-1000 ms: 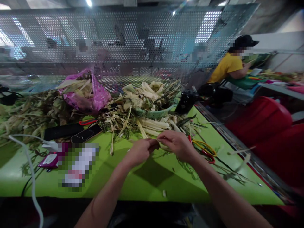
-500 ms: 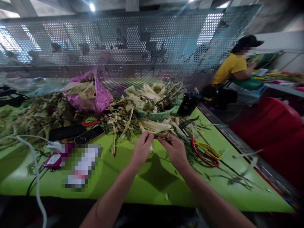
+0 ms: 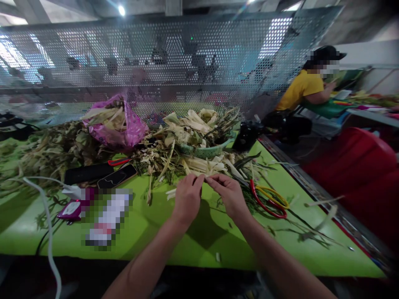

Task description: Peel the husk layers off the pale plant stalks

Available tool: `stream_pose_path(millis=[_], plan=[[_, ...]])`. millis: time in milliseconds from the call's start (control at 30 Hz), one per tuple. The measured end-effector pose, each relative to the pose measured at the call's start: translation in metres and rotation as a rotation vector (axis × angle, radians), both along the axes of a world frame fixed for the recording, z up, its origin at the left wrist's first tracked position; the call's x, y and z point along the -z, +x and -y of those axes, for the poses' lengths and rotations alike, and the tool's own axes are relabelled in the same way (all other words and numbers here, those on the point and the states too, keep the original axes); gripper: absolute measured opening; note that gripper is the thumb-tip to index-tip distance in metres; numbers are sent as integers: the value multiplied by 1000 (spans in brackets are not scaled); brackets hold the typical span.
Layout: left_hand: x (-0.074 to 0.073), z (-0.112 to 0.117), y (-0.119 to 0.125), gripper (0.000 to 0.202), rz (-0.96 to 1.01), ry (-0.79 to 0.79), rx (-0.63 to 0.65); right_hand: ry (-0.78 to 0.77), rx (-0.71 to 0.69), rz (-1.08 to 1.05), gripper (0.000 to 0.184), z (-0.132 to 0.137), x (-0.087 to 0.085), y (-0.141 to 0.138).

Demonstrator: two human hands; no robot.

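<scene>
Because both hands sat almost fingertip to fingertip above the middle of the table (image 3: pixel 146 243), they hid most of what they worked on. The left hand (image 3: pixel 188 197) was curled tight, gripping what looked like a pale husk strip (image 3: pixel 171 193), its ends poking out on the side toward the table's left edge. The right hand (image 3: pixel 230 193) had thumb and forefinger pinched together, apparently on the same strip. Being thin and seemingly dry, it could have split had the hands pulled unevenly or twisted across the grain. Loose husks (image 3: pixel 202 164), lying just beyond the fingers before the basket (image 3: pixel 199 152), could have snagged and come along. The right wrist, swung toward the table's right edge, might have caught the red loop (image 3: pixel 257 199), while the cable (image 3: pixel 50 232), hanging over the near edge at the left, was one that a careless forearm could have tugged. How the strip was folded between the fingertips could not be made out, nor could the basket's floor under its heap. Near the far right corner, a person in a yellow shirt (image 3: pixel 297 89) appeared with hands too small to read.
</scene>
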State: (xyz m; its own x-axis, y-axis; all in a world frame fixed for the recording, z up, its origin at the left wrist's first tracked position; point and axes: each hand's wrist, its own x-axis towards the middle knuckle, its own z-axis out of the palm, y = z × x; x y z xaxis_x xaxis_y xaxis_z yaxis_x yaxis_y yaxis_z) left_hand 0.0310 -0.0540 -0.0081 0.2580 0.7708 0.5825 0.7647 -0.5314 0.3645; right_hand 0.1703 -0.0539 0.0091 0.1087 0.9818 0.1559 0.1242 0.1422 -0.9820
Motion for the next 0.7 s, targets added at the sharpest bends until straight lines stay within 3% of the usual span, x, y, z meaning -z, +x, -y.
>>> stream_pose_path(millis=[167, 367, 467, 567, 700], plan=[[3, 3, 5, 37, -34, -6, 63, -86, 25, -61, 32, -7, 6, 8], [-9, 0, 0, 33, 82, -250, 211, -133, -19, -55, 23, -11, 7, 19], [-12, -7, -8, 23, 154, -345, 197, -165, -17, -23, 23, -10, 3, 22], [-10, -16, -14, 14, 298, -392, 172, -188, -21, -43, 23, -11, 2, 22], [-7, -22, -12, 12, 672, -500, 287, -212, -71, -60, 23, -14, 6, 18]])
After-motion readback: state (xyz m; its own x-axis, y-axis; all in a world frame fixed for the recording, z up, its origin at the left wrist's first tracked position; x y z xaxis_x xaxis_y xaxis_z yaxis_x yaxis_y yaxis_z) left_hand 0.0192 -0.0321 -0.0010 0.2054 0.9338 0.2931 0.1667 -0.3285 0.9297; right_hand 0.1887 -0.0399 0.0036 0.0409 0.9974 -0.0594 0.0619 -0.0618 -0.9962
